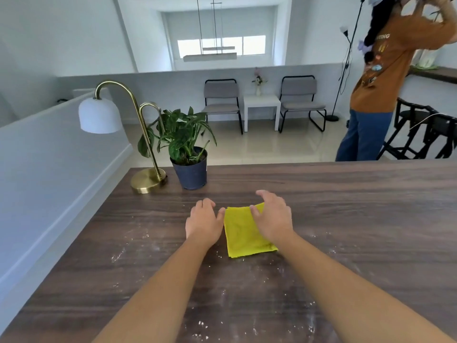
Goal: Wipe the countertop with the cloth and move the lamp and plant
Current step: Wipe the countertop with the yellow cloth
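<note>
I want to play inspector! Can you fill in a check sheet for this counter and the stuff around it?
Surface: wooden countertop, white powdery specks near the front.
Job's things: folded yellow cloth flat in the middle; brass lamp and potted plant upright at the far left corner.
Clutter: nothing seen.
Grips: left hand open, palm down beside the cloth; right hand open, resting on the cloth.
Cables: a thin white cable by the black stools.
Surroundings: another person standing far right; two chairs and a small white table behind.
</note>
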`<state>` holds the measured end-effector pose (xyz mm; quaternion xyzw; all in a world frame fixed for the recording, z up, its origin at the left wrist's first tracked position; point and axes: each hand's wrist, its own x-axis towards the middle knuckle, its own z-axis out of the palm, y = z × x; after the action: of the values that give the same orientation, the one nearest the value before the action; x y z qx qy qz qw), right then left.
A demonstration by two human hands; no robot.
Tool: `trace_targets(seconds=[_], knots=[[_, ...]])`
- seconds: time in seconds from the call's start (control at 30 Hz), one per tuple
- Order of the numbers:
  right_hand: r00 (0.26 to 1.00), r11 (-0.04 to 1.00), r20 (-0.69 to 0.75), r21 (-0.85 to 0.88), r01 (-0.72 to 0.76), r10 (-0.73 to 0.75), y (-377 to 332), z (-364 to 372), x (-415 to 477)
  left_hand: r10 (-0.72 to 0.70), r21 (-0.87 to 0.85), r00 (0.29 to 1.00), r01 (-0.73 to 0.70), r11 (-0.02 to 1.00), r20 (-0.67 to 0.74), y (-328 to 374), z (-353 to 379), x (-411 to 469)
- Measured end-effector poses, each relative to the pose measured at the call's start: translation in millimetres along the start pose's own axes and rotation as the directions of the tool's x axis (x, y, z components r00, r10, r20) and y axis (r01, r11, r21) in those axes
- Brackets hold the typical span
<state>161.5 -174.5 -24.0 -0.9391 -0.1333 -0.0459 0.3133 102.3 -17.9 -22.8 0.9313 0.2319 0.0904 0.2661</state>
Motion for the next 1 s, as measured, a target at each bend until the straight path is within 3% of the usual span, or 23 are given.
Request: trace_targets(seconds=[0.07,0.13,0.23,0.33,0.5,0.57,0.73,0.83,0.9,1.0], knots=[[0.980,0.990,0.165,-0.070,0.126,-0.113,-7,16,-4,0.019,0.102,1.000,-0.019,0.995,0.003,-19,-6,8],[0.939,0.971,0.330,-0.175,0.164,-0.099,-11,29,-10,0.035,0.200,0.996,-0.050,0.978,0.078,-34,-6,12],[0.903,0.916,0.415,-0.311,0.252,-0.107,-2,33,-20,0.081,0.255,0.983,-0.121,0.959,0.162,-42,4,11],[0.914,0.899,0.396,-0.367,0.241,-0.083,14,24,-12,0.115,0.224,0.989,-0.132,0.965,0.089,-44,11,9],[0.943,0.894,0.311,-0.448,0.037,0.117,27,21,29,0.129,0.200,0.990,-0.138,0.970,0.057,-48,13,10],[0.945,0.895,0.300,-0.446,0.020,0.129,9,36,41,0.130,0.191,0.990,-0.137,0.972,0.046,-49,15,12],[0.901,0.889,0.423,-0.368,0.271,-0.099,-63,85,30,0.091,0.103,0.996,-0.088,0.991,-0.025,-50,14,13],[0.888,0.880,0.440,-0.358,0.313,-0.137,-52,78,28,0.072,0.086,0.996,-0.068,0.994,-0.046,-50,12,12],[0.917,0.890,0.392,-0.390,0.238,-0.074,-16,58,38,0.074,0.105,0.997,-0.071,0.992,-0.029,-49,13,10],[0.953,0.885,0.275,-0.465,0.013,0.130,58,7,48,0.091,0.121,0.996,-0.088,0.989,-0.012,-48,12,8]])
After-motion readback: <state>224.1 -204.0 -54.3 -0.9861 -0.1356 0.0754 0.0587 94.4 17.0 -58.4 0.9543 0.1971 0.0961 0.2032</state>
